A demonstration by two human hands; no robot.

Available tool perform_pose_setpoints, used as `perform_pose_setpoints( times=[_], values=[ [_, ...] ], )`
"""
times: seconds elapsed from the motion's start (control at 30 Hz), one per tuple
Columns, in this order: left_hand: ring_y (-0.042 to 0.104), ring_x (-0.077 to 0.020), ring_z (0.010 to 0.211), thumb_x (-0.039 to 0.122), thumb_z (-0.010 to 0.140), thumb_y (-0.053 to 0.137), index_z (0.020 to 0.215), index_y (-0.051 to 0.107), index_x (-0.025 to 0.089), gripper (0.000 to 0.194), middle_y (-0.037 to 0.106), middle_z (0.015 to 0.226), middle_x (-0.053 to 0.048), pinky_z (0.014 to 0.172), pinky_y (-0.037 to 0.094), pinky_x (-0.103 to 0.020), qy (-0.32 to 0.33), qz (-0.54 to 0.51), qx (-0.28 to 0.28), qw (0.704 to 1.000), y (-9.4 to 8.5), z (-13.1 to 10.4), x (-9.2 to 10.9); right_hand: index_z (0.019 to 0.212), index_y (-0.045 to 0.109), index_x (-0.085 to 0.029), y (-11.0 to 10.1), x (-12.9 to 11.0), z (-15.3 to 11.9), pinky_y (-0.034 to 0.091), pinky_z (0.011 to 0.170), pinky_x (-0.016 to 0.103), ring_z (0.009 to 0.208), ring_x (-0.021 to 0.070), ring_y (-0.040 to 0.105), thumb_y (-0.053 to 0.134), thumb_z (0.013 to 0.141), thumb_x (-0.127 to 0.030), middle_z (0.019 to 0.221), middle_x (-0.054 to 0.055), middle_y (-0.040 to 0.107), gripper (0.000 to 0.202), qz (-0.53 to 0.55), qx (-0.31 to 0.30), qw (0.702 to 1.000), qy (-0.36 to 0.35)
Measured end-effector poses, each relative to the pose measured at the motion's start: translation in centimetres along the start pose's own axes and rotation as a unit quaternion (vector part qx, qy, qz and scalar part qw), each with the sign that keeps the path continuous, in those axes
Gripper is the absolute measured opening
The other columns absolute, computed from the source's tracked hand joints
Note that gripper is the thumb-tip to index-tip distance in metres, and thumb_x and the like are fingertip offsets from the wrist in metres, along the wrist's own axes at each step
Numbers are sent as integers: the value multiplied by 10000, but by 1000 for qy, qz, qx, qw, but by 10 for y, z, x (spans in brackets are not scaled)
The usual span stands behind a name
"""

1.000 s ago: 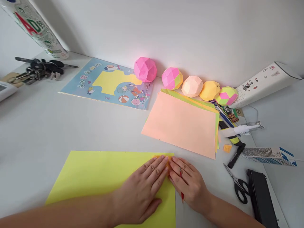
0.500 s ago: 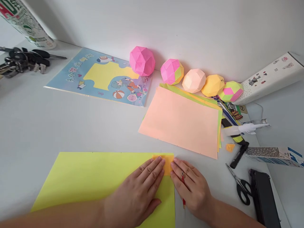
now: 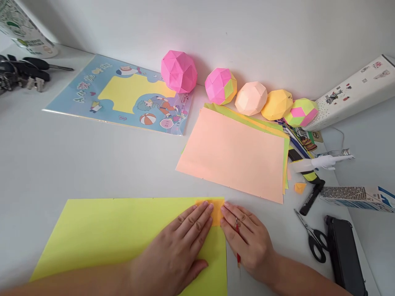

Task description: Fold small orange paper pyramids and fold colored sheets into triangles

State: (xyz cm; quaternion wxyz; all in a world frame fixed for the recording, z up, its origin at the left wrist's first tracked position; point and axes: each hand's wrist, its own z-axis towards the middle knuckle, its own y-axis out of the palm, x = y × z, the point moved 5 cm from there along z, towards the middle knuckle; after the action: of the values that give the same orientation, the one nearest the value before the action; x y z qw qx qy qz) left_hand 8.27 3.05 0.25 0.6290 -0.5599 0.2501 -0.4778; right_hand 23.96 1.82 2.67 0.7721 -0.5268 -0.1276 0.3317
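Note:
A large yellow sheet lies at the front of the table. Near its top right corner rests a small orange paper square. My left hand lies flat over the left part of the square, fingers stretched and thumb apart. At the square's right edge are the fingertips of my right hand, which is closed around a thin red pen-like tool; its metal tip shows between the fingers.
Behind lie a stack of coloured sheets, a blue paper pack and several paper balls. Scissors, a black case, a marker and a small box are at the right. Keys sit far left.
The camera view has shifted slightly, so the items at the back appear a little higher and farther apart. Both hands keep nearly the same place at the orange square.

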Motion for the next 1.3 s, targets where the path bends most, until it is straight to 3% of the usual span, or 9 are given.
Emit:
perform_pose_setpoints(
  times=[0.13,0.27,0.83,0.97,1.1,1.3],
  values=[
    [201,-329,1441,410,903,483,1449,330,33,681,299,1529,-184,1163,260,-440,-20,-3,-28,999,3,-1,-1,979,686,-76,-1,0,1,573,929,387,1161,257,618,495,858,16,1077,156,724,244,1,8,1000,5],
    [197,-335,1440,420,906,485,1420,383,24,656,318,1521,-187,1178,215,-431,-19,-2,-23,1000,2,0,0,971,688,-71,-1,0,1,569,926,393,1147,258,627,487,866,15,1081,161,722,242,6,6,1000,7],
    [218,-367,1427,407,896,501,1394,405,-3,653,316,1513,-221,1161,223,-444,-8,7,-24,1000,0,0,0,990,675,-75,0,2,0,564,912,399,1154,266,621,492,854,22,1098,164,715,248,25,0,1000,8],
    [224,-369,1425,400,895,502,1398,400,-2,652,313,1515,-221,1151,242,-447,-9,7,-24,1000,0,0,0,1027,650,-107,1,15,1,572,892,424,1134,266,625,562,844,8,1083,148,718,233,134,14,990,51],
    [241,-376,1417,368,885,522,1386,410,-17,642,331,1501,-234,1142,260,-451,0,6,-22,1000,-2,1,0,1036,623,-171,3,31,5,607,814,364,1015,206,663,575,867,-15,980,96,730,234,274,29,955,112],
    [245,-372,1418,359,888,517,1397,386,-23,651,349,1490,-239,1131,292,-454,7,4,-27,1000,-2,1,0,1021,614,-192,4,37,7,601,845,357,989,185,666,548,878,-2,970,82,722,247,306,45,943,120]
  ],
)
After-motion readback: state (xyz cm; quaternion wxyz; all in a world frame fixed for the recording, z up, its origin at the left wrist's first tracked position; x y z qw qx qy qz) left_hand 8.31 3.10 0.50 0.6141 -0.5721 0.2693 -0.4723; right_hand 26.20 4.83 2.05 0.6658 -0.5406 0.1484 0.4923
